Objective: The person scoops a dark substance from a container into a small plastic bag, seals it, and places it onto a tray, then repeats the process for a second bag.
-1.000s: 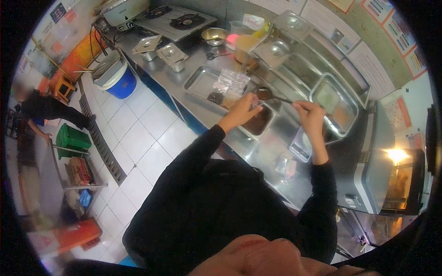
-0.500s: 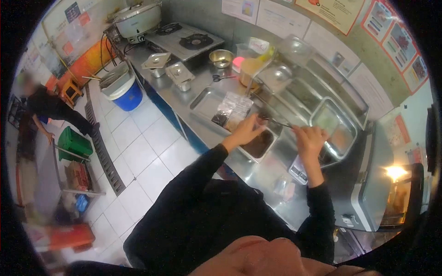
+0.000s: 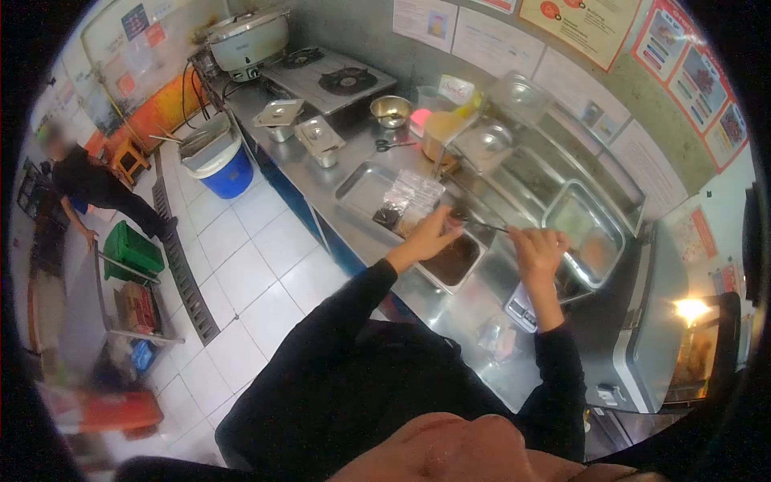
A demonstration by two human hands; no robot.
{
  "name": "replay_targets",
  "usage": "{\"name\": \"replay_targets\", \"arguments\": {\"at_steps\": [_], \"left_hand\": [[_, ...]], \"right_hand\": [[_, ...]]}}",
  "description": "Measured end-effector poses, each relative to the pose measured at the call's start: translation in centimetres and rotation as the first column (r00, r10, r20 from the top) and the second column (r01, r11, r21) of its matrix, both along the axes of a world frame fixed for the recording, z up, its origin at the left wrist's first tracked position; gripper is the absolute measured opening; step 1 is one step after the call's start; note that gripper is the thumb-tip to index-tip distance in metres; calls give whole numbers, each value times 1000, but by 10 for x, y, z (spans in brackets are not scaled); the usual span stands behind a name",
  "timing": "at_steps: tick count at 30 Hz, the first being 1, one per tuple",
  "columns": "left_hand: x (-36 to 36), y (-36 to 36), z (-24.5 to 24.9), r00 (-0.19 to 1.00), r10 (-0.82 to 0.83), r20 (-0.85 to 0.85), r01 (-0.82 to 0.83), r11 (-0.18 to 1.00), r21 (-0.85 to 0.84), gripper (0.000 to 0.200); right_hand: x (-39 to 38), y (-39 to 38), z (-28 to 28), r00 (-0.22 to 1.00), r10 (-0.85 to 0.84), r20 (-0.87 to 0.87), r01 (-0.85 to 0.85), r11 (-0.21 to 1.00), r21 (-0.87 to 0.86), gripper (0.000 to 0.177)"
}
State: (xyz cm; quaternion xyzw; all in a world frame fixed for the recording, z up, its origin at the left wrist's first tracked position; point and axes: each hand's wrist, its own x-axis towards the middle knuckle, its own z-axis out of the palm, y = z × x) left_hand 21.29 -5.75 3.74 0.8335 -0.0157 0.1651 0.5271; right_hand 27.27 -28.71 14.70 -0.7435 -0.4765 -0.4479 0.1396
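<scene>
My right hand (image 3: pixel 536 247) is closed round the handle of a thin metal spoon (image 3: pixel 491 227), whose dark end points left toward my other hand. Above the near tray, my left hand (image 3: pixel 430 237) has its fingers curled at a small clear cup or bag (image 3: pixel 451 223), too small to make out well. Below both hands sits a steel pan (image 3: pixel 454 263) of dark brown contents. Clear plastic packets (image 3: pixel 414 193) lie in a shallow steel tray (image 3: pixel 357 186) to the left.
A small scale (image 3: pixel 522 307) and a plastic packet (image 3: pixel 499 337) lie on the steel counter. Lidded pans, scissors (image 3: pixel 393 146), a bowl (image 3: pixel 391 111) and a stove (image 3: pixel 329 76) are farther back. Another person (image 3: pixel 96 189) stands at far left, near a blue bucket (image 3: pixel 225 173).
The view has shifted slightly. Both hands keep nearly the same place over the pan, with the spoon's end still beside my left hand.
</scene>
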Motion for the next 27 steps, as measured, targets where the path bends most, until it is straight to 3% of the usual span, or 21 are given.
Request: {"name": "replay_targets", "arguments": {"at_steps": [11,14,27], "left_hand": [[-9,5,13,999,35,38,-35,999,2,49],[1,11,-8,997,50,67,-54,997,57,49],[-4,11,-9,999,36,36,-36,999,24,52]], "right_hand": [[3,10,-1,999,11,-42,-11,1000,6,21],[8,12,-7,1000,25,-14,-24,999,38,21],[2,17,-12,999,32,-31,-30,997,73,17]]}}
